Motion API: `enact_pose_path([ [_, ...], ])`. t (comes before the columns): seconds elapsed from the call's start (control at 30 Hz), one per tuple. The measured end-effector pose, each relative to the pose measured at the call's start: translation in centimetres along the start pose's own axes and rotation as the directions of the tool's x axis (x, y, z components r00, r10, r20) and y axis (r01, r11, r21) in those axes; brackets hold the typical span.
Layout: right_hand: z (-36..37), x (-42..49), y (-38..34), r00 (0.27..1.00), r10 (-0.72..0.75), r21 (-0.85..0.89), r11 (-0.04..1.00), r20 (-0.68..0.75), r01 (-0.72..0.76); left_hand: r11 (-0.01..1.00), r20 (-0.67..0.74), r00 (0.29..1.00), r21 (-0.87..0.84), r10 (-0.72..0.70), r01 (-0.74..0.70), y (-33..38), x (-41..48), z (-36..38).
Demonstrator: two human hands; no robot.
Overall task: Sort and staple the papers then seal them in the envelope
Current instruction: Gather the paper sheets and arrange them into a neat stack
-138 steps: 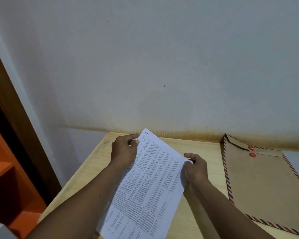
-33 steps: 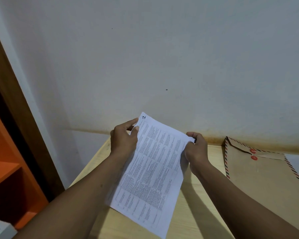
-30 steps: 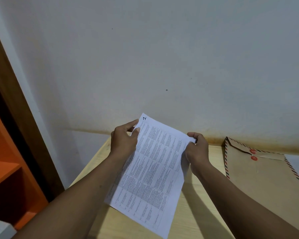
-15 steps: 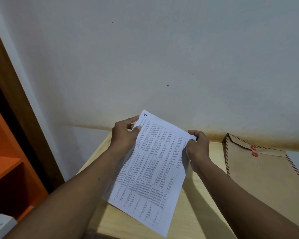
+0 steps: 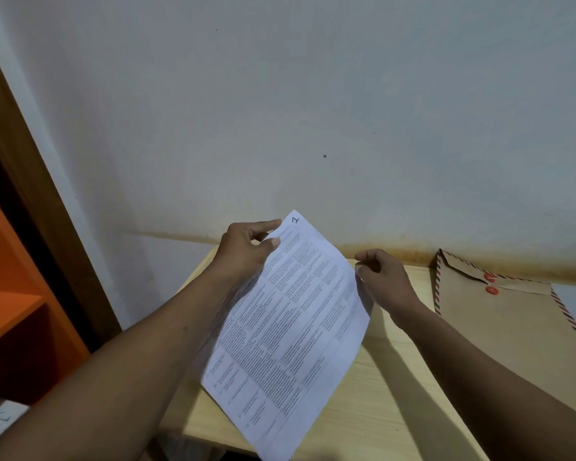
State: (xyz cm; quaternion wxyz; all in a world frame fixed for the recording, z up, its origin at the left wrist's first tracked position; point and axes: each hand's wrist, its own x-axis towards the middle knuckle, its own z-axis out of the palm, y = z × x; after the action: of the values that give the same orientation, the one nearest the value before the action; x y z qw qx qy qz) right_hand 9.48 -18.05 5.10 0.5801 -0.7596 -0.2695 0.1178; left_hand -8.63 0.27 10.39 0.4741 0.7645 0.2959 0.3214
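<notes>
White printed papers [image 5: 290, 331] hang in our grip above the pale wooden desk [image 5: 389, 394], their long axis running on a diagonal from the numbered top corner, far and a little left, down to the near corner at the bottom of the view. Our left hand [image 5: 246, 251] pinches the upper left edge between thumb and forefinger and carries the sheets alone. Our right hand [image 5: 383, 277] sits just beside the right edge, fingers loosely curled with thumb and forefinger close together, and we cannot tell whether it touches the paper or has any of it pinched. How many sheets there are we cannot tell either. The brown envelope [image 5: 506, 331] with its striped border and two red button ties lies flat on the desk to our right, flap end toward the wall [image 5: 313, 111], so our right hand is the nearer one to it. No stapler shows, so we judge sorting is the step in hand.
</notes>
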Motion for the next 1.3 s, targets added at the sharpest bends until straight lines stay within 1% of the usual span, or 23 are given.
enact_pose_path([
  [0.13, -0.5, -0.1, -2.1, 0.984, -0.059, 0.048, 0.998, 0.171, 0.051, 1.0, 0.119, 0.993, -0.016, 0.001, 0.0, -0.3, -0.3, 0.4],
  [0.2, -0.3, -0.3, -2.6, 0.974, -0.083, 0.065, 0.995, 0.212, 0.07, 1.0, 0.173, 0.985, 0.003, 0.011, -0.012, -0.3, -0.5, 0.7],
  [0.3, 0.2, -0.5, -2.5, 0.974, -0.124, 0.062, 0.992, 0.188, 0.114, 0.997, 0.223, 0.974, 0.066, 0.031, -0.047, -0.2, -0.9, 1.2],
  [0.4, 0.6, -0.8, -2.1, 0.981, -0.148, 0.091, 0.986, 0.127, 0.137, 0.997, 0.249, 0.968, 0.058, 0.037, -0.053, -0.4, -1.0, 1.4],
  [0.53, 0.9, -1.2, -1.9, 0.982, -0.172, 0.096, 0.982, 0.078, 0.165, 0.999, 0.245, 0.969, 0.033, 0.033, -0.043, -0.6, -1.2, 1.5],
  [0.67, 0.6, -1.2, -1.9, 0.981, -0.159, 0.113, 0.983, 0.109, 0.147, 0.999, 0.271, 0.962, 0.018, 0.027, -0.033, -0.6, -1.4, 1.4],
  [0.83, 0.1, -0.7, -2.0, 0.984, -0.112, 0.148, 0.985, 0.138, 0.092, 0.998, 0.33, 0.943, 0.03, 0.042, -0.055, -0.4, -1.3, 1.8],
  [0.97, -0.2, -0.8, -1.9, 0.99, -0.109, 0.157, 0.983, 0.085, 0.095, 0.998, 0.32, 0.947, 0.02, 0.043, -0.052, -0.4, -1.2, 2.6],
  [1.07, -0.1, -1.2, -1.8, 0.991, -0.115, 0.16, 0.982, 0.067, 0.104, 0.999, 0.278, 0.96, 0.014, 0.038, -0.044, -0.5, -1.0, 3.1],
  [1.17, 0.1, -1.3, -1.8, 0.989, -0.127, 0.145, 0.983, 0.07, 0.116, 0.998, 0.218, 0.975, 0.027, 0.047, -0.054, -0.4, -1.0, 3.7],
  [1.3, 0.0, -1.5, -2.0, 0.983, -0.163, 0.123, 0.981, 0.079, 0.153, 0.998, 0.184, 0.982, 0.034, 0.045, -0.053, -0.3, -1.0, 4.2],
])
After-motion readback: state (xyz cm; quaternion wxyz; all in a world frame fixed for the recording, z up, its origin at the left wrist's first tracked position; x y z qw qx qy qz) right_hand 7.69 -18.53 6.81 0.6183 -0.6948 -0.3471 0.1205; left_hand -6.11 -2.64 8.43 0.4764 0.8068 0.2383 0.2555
